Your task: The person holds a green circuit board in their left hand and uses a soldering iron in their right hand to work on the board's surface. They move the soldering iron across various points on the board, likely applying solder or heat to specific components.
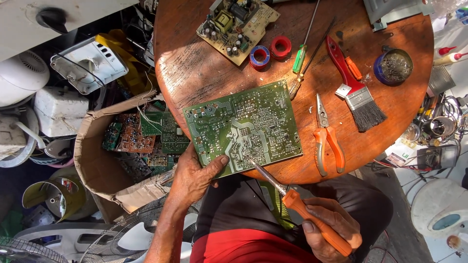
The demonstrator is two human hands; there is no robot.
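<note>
Left hand [192, 178] pinches the near-left corner of the green circuit board [243, 127] at the round table's [195, 68] near edge, right hand [334, 226] fist-closed on the orange-handled soldering iron [292, 199], tip on the board's solder side; one-corner hold looks loose, board could pivot and the tip skid across joints.

Hard daylight falls from the upper right, so the brush [354, 87] and pliers [325, 134] throw short, sharp shadows down-left onto the round wooden table [195, 68], whose varnish shines pale along the left rim. The white fan housings [441, 214] at the right edge glare almost blank, while the clutter at lower left sits in deep shade. Focus is crisp at the centre; the wide lens bends the edges.
</note>
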